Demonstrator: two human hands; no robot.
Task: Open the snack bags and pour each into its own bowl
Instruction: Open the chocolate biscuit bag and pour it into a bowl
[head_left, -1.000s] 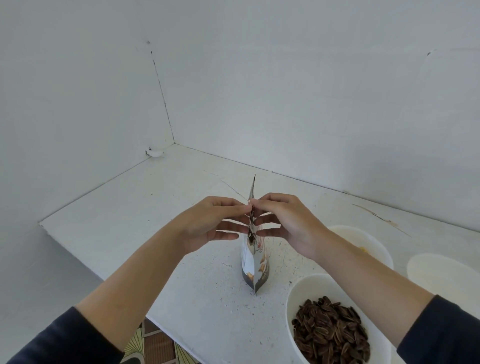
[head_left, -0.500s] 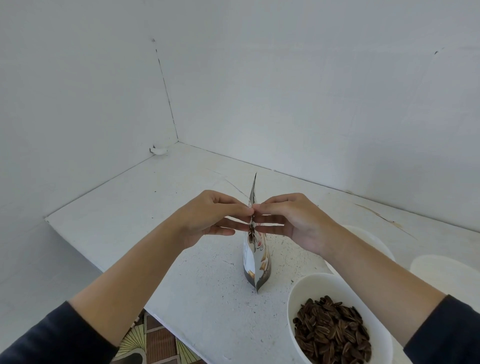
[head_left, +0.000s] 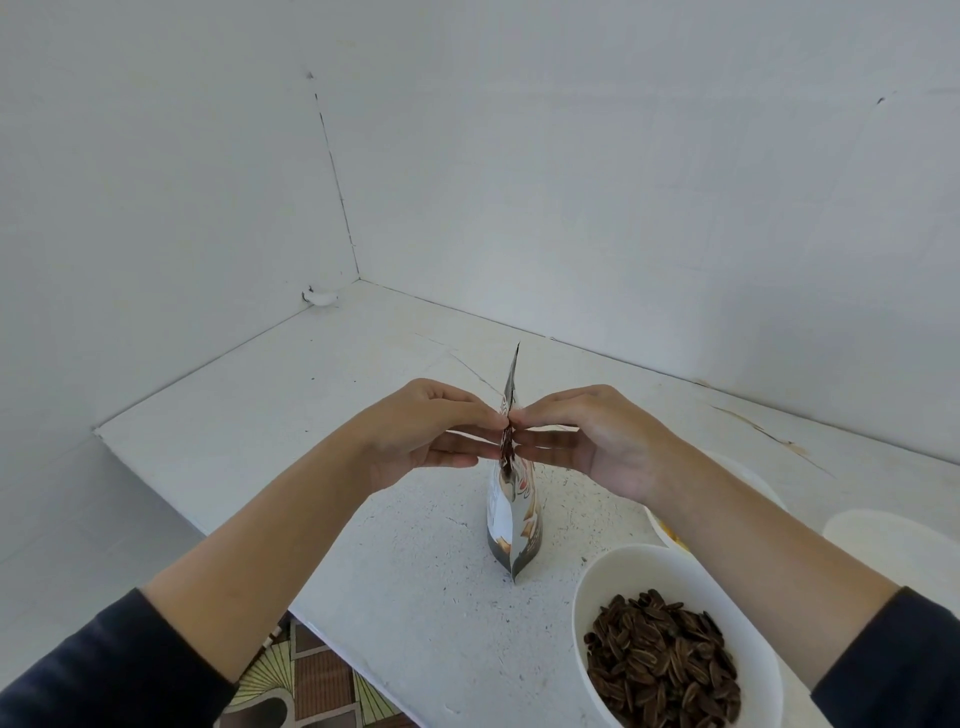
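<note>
L hand (head_left: 431, 436): fingertips pinched on snack bag (head_left: 511, 514), L face. Bag: upright, edge-on, long axis vertical; body hangs below grip, top seal above, base near table (head_left: 322, 415). R hand (head_left: 597, 441): pinched on R face. Both equally near; pull-apart likely next.

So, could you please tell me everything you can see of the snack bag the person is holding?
The snack bag is a small, glossy foil-like pouch with white, dark and brownish print, too blurred to read. It stands upright, edge-on to the camera, its bottom on the white table, left of the bowl of dark seeds. The left hand and right hand pinch its opposite faces near the top. Its pointed top corner rises above the fingers. Whether it is open cannot be told.
</note>
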